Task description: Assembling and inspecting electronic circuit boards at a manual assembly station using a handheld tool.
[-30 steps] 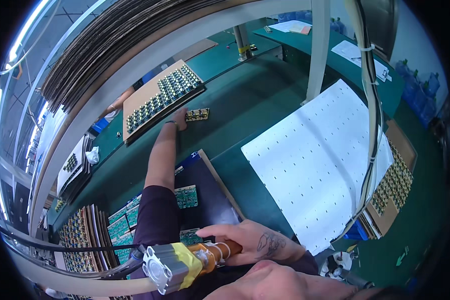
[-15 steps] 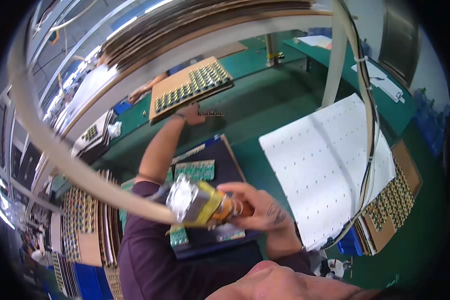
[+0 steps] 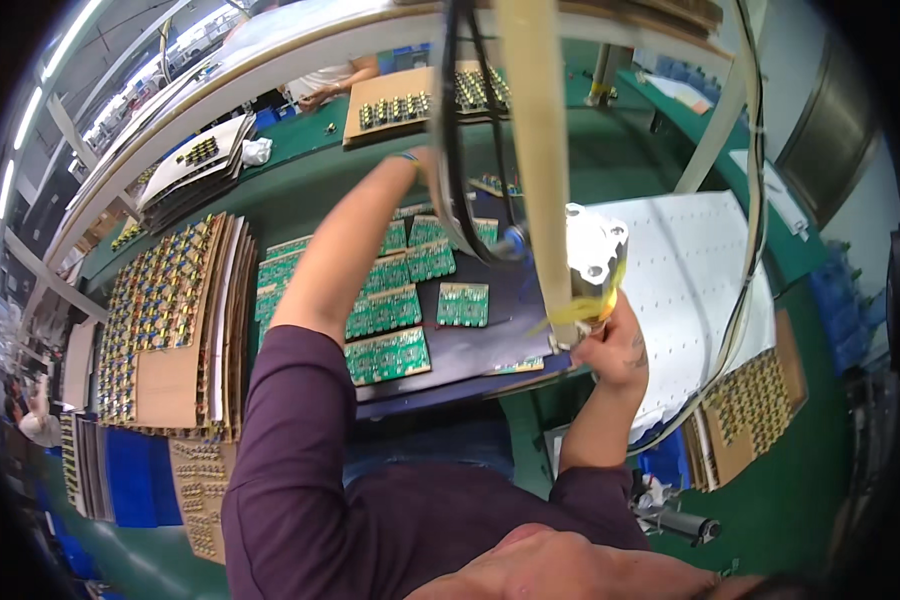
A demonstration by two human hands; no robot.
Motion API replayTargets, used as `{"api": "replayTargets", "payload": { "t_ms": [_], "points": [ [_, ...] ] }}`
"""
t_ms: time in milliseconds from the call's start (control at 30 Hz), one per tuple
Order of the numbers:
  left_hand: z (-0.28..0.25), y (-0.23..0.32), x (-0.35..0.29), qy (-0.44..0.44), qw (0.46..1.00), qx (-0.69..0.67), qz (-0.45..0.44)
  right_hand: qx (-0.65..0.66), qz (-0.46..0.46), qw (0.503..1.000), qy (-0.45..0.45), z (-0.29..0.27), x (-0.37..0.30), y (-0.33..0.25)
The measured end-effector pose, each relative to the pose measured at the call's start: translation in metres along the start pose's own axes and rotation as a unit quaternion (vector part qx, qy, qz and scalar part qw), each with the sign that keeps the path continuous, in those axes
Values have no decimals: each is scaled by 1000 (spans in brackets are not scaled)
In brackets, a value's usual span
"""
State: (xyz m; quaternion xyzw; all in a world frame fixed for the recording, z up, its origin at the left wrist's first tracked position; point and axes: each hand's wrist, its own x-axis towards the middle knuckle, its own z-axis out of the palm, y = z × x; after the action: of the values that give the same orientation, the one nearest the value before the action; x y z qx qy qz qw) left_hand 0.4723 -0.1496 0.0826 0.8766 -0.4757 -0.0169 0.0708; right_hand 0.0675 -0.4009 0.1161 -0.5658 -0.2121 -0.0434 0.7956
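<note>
My left arm stretches forward over the table, and my left hand (image 3: 425, 170) is partly behind dark cables; its fingers are hidden. A small strip of circuit board with parts on it (image 3: 495, 186) lies just to the right of that hand. On the right, my right hand (image 3: 618, 345) is closed round the lower end of a hand-held power tool (image 3: 598, 250) with a silver metal head and yellow tape. Green circuit boards (image 3: 385, 355) lie in rows on a dark mat (image 3: 480, 355) under my left arm. One green board (image 3: 463, 305) lies apart, nearer the tool.
A thick beige hose (image 3: 530, 120) and dark cables cross the middle. Cardboard with small components (image 3: 395, 110) stands at the back, beside another person's arm (image 3: 345, 80). Stacked component sheets (image 3: 155, 310) stand at left. A white dotted sheet (image 3: 685, 270) covers the right side.
The tool in my right hand has moved to the right and swung upright, uncovering the boards on the mat. The view has shifted. My left arm still stretches forward.
</note>
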Motion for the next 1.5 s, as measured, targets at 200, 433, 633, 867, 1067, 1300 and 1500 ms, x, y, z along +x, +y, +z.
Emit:
{"api": "replayTargets", "payload": {
  "t_ms": [200, 433, 633, 867, 1067, 1300, 1500],
  "points": [
    [63, 14, 109, -90, 994, -67, 12, -22, -13, 997, 71, -17, 3, 9],
    [51, 73, 147, -263, 962, -6, 77, -27, 9, 996, 89, -55, 1, 15],
    [36, 99, 132, -188, 976, 31, 102, 373, -1, 926, -59, -34, 33, 7],
    [86, 123, 126, -143, 988, 39, -47, -224, -8, 965, 134, -40, 7, 19],
    [54, 169, 119, -147, 979, 88, -109, -134, -21, 972, 193, -42, -14, 23],
    [45, 86, 145, 210, 968, -139, -19, -33, 39, 992, 115, -51, -7, 16],
    [-39, 116, 17, 232, 860, -453, -23, -44, -41, 993, 100, -43, -4, 14]
  ]
}}
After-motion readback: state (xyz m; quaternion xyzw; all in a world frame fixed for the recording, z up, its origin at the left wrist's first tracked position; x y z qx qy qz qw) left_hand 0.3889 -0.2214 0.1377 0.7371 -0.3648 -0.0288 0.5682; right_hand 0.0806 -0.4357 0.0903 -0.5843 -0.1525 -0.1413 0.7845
